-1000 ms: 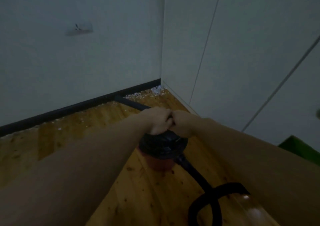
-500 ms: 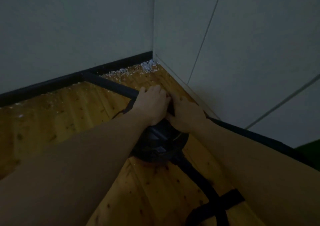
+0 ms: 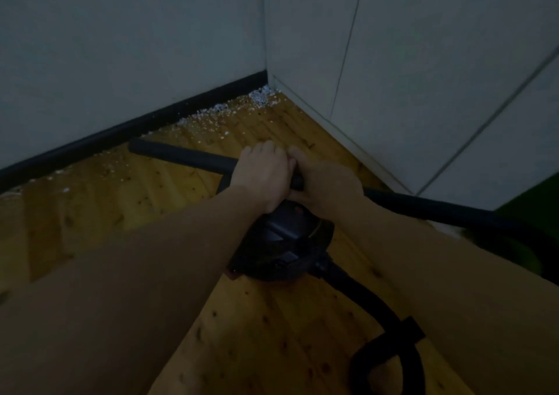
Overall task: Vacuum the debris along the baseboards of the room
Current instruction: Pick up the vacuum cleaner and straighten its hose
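A dark canister vacuum [image 3: 284, 243] stands on the wooden floor [image 3: 90, 213] under my arms. My left hand [image 3: 261, 173] and my right hand [image 3: 325, 182] are both closed on the black hose [image 3: 181, 155] just above the canister. The hose's open end lies near the black baseboard [image 3: 145, 125] at the left. White crumbs of debris [image 3: 260, 96] pile in the corner and scatter along the baseboard. A second stretch of hose [image 3: 429, 207] runs right behind my right forearm.
A black power cord [image 3: 384, 334] leaves the canister and loops on the floor at lower right. White cabinet panels [image 3: 423, 76] form the right side of the corner. Something green [image 3: 538, 201] shows at the right edge.
The view has tilted down and closer. The hose end has swung left away from the baseboard corner, and my hands stay clasped on the hose above the canister.
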### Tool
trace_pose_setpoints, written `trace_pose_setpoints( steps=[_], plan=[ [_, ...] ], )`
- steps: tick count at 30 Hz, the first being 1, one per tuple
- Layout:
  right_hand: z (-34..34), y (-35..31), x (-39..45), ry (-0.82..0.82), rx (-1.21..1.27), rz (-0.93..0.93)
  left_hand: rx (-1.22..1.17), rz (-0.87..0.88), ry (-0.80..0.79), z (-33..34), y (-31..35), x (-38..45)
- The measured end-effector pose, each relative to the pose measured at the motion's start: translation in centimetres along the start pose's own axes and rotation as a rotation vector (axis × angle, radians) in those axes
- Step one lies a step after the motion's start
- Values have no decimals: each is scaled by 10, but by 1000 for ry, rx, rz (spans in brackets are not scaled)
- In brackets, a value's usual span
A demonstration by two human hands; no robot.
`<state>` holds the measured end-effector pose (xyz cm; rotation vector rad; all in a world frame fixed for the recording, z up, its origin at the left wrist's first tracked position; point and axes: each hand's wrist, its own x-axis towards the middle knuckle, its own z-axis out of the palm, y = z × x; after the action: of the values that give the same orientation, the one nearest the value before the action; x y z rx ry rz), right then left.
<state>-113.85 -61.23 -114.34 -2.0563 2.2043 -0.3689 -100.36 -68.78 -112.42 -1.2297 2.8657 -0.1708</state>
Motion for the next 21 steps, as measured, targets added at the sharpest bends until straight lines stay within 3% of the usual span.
trace_pose_setpoints(
  steps=[9,13,21],
  plan=[
    [-6,-57,-111,-155,-38,-40,6,-79,-61,-17,36,-138],
    [3,-83,-154,-112,-75,-53,1,-104,-62,-15,42,-192],
    [3,-95,-170,-133,-142,-10,-73,-84,8,-10,44,-205]
  ],
)
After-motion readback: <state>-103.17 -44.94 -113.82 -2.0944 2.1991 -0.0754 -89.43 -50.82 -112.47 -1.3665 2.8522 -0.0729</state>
